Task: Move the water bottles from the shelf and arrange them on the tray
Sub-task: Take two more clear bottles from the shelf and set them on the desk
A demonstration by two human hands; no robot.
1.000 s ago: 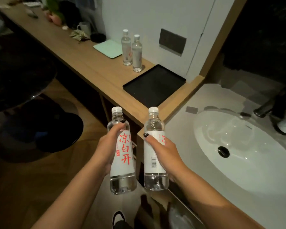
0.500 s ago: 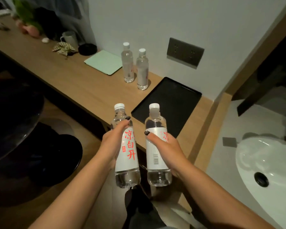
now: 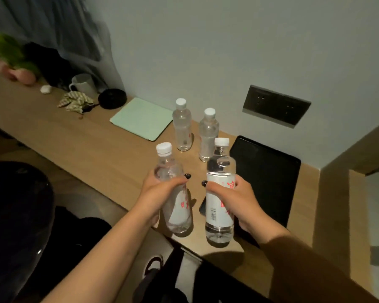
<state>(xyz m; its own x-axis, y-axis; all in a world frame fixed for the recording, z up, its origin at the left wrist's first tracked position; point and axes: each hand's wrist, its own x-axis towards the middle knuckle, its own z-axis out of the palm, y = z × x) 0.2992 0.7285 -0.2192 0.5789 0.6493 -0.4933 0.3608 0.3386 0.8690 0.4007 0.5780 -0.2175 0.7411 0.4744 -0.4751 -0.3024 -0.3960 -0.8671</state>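
The left hand (image 3: 160, 189) is wrapped around the left bottle (image 3: 173, 193) at its upper body, thumb across the front, fingers behind. The right hand (image 3: 234, 197) is clamped the same way on the right bottle (image 3: 219, 193), over the white label. Both bottles are capped, upright or nearly so, and held in the air at the near edge of the tabletop (image 3: 85, 145).

The tray (image 3: 269, 178) is flat, black and bare. The right bottle hangs over its near left corner; the left bottle is just left of the tray. Two more bottles (image 3: 195, 127) stand off the tray's far left corner, close together, near the wall.

The held bottles look full, so likely weighty for their size. The thin clear plastic will give under a hard squeeze, and the smooth label may slip. A mid-body grip as now looks sound. They are tall and narrow, so each should go down flat on its base, spaced from the next, or it may tip.
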